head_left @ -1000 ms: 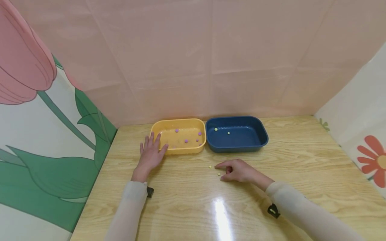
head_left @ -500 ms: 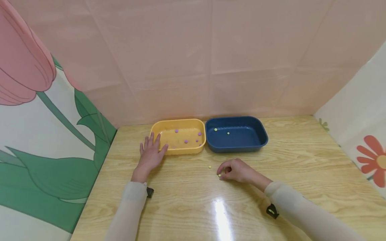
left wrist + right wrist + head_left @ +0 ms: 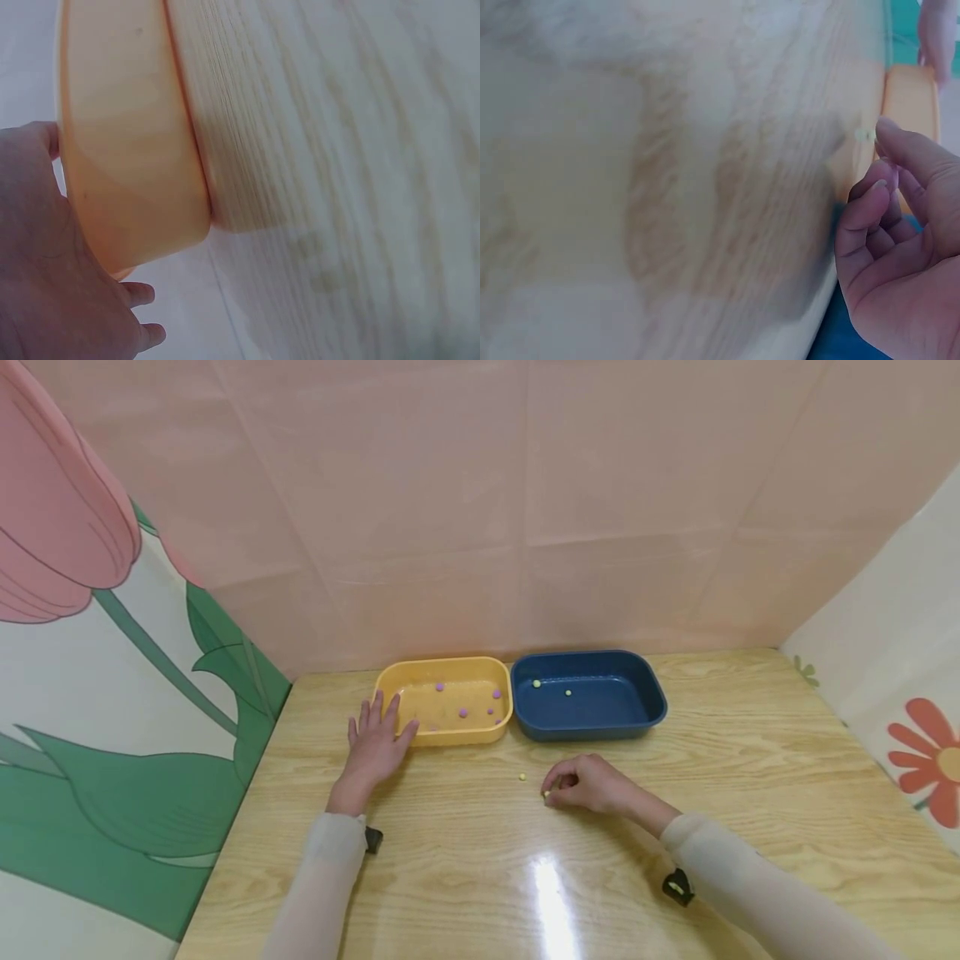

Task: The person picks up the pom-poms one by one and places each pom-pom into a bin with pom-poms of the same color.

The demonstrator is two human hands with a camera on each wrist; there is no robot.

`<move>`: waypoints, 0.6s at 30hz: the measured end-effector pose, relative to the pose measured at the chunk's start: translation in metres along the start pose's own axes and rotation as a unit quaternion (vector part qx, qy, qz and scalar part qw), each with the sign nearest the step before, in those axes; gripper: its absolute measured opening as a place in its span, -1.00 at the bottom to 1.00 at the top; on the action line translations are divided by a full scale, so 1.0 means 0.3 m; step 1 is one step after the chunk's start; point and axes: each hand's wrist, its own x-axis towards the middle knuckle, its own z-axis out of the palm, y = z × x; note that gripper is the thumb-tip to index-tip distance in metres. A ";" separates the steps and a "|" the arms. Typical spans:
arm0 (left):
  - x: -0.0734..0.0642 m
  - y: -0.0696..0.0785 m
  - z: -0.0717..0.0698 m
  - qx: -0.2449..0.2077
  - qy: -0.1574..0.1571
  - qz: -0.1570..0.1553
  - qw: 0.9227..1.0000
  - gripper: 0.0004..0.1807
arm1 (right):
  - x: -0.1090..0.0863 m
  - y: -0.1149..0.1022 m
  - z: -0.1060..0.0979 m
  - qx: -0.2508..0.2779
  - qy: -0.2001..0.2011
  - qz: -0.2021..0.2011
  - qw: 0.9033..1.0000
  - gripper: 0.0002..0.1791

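Note:
My left hand (image 3: pixel 372 750) rests with spread fingers on the near left corner of a yellow tray (image 3: pixel 457 737). In the left wrist view, that hand lies along the rim of the yellow tray (image 3: pixel 127 150). Low over the wood, my right hand (image 3: pixel 591 783) pinches a tiny yellow ball (image 3: pixel 547 794) between thumb and index finger. Another yellow ball (image 3: pixel 522 777) lies on the table just left of those fingertips. The right wrist view shows the right hand (image 3: pixel 900 217) with its other fingers curled in.
Several small purple balls, one of them a purple ball (image 3: pixel 462 712), lie in the yellow tray. Beside it on the right stands a dark blue tray (image 3: pixel 592 732), holding two yellow balls (image 3: pixel 537 683). A pink covered wall (image 3: pixel 525 527) rises behind both trays.
My right thumb and index finger, spread apart a second ago, have closed on the nearer yellow ball. The left hand and both trays have stayed in place.

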 end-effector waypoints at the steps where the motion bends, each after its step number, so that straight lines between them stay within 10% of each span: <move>1: 0.000 0.000 0.000 -0.001 0.000 0.000 1.000 -0.24 | 0.001 -0.002 -0.003 -0.001 0.000 0.002 1.000 -0.92; 18: -0.001 0.001 0.000 0.001 0.001 -0.003 1.000 -0.21 | 0.012 -0.018 -0.113 -0.008 0.076 0.009 0.997 -0.86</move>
